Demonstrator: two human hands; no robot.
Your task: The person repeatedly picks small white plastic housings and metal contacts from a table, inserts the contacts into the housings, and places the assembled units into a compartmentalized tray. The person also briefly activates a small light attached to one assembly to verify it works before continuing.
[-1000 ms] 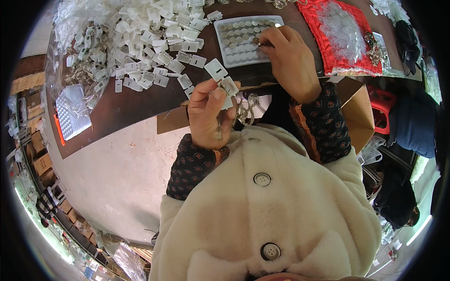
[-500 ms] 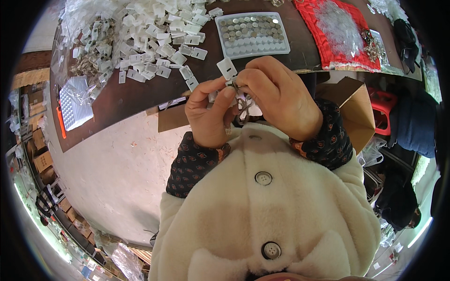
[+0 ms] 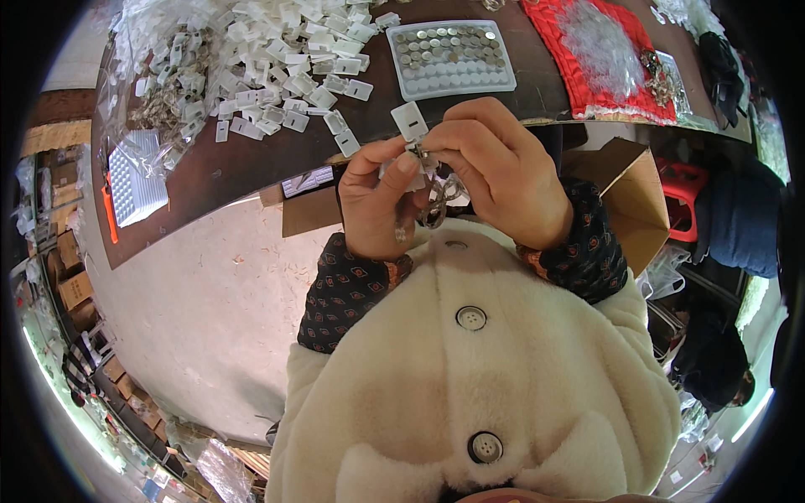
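Note:
My left hand [image 3: 373,201] pinches a small white plastic case [image 3: 409,120] between thumb and index finger, in front of my chest at the table's near edge. Its slotted white flap stands up above the fingertips. My right hand [image 3: 513,172] is closed beside it, its fingertips against the right side of the case. Between the hands hangs a looped bundle of thin grey-brown wire [image 3: 438,203]. Fingers cover the lower part of the case, so exactly what the right fingertips grip is hidden.
Beyond my hands lies a heap of white plastic cases [image 3: 293,80] on the dark table [image 3: 210,189]. A tray [image 3: 459,88] bears rows of silver coin cells [image 3: 449,46]. Red cloth [image 3: 558,42], stacked white trays [image 3: 138,189] and an orange-handled tool [image 3: 111,214] lie farther aside. A cardboard box [image 3: 633,197] stands right.
My right hand's fingers have shifted slightly at the case. The wire bundle between my hands now shows as a fuller loop. Both hands stay in nearly the same place.

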